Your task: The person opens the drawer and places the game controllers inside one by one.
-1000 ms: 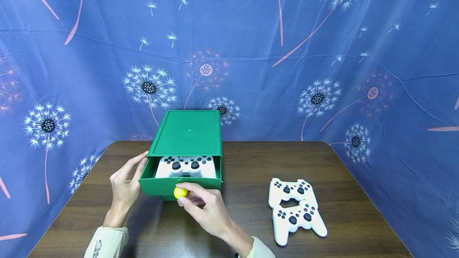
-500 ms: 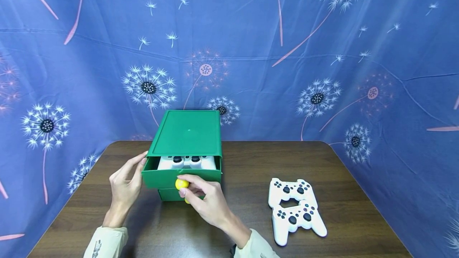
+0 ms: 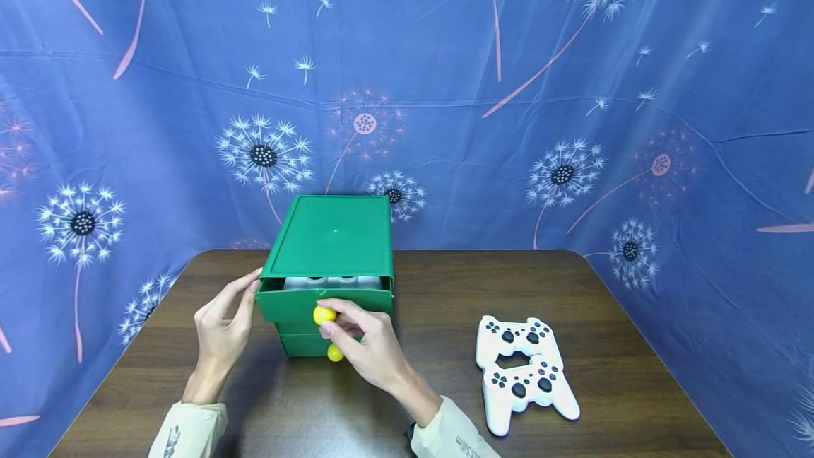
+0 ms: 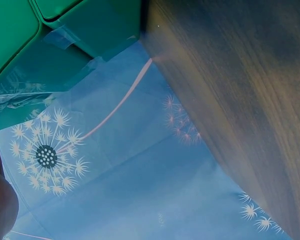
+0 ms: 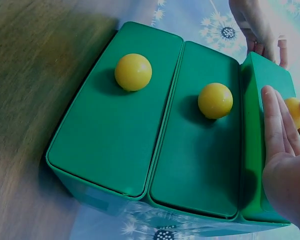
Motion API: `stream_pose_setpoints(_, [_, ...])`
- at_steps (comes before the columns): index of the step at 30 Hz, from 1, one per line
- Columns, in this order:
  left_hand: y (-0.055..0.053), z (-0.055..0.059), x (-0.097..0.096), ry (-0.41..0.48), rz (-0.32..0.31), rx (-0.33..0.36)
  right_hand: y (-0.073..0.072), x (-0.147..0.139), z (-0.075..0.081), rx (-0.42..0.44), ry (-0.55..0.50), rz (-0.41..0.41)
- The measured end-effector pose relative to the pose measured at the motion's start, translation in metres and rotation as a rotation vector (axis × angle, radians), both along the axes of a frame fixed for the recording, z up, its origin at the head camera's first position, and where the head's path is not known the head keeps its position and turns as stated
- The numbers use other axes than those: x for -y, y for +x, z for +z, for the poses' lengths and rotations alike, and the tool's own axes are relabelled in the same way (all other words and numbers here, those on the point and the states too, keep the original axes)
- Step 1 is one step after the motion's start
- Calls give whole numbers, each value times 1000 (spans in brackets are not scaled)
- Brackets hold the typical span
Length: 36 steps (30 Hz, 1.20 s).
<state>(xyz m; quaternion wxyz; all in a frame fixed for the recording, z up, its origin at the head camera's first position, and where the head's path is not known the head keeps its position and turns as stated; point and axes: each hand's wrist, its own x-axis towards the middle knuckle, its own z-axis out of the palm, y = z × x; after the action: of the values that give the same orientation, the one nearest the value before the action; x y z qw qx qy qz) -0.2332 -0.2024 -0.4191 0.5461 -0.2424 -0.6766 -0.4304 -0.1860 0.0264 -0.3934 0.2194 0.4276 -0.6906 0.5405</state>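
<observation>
A green drawer cabinet [image 3: 335,235] stands on the table. Its top drawer [image 3: 286,307] is pulled out slightly, and part of a white game controller [image 3: 331,283] shows in the gap. My right hand [image 3: 375,352] pinches this drawer's round yellow knob [image 3: 324,314] between thumb and fingers. My left hand [image 3: 222,334] touches the cabinet's left front corner with fairly straight fingers. In the right wrist view, two lower drawers sit closed, with yellow knobs on the middle drawer [image 5: 190,165] and the bottom drawer [image 5: 110,135].
Two white game controllers, one behind [image 3: 521,334] and one in front [image 3: 531,384], lie on the wooden table [image 3: 445,288] to the right. A blue dandelion-print cloth [image 3: 445,161] hangs behind the table.
My right hand has pushed the top drawer inward by its knob, hiding most of the controller inside. The lower knob has come into view. My left hand has stayed at the corner.
</observation>
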Motion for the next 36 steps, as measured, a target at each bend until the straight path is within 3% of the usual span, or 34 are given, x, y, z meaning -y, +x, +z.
stream_pose_setpoints(10, [-6,-7,4,-2,16,-8,-7,1,0,12,-6,-7])
stream_pose_setpoints(19, [-2,-4,2,0,14,-4,-30,2,-25,42,-17,-11])
stream_pose_setpoints(24, [1,0,-1,2,14,-1,-35,3,-30,59,-35,-15])
stream_pose_setpoints(32, [4,4,-3,-1,14,-4,-16,2,-3,55,-45,-27])
stream_pose_setpoints(36, [6,6,-5,2,9,-11,-15,2,-2,53,-48,-28])
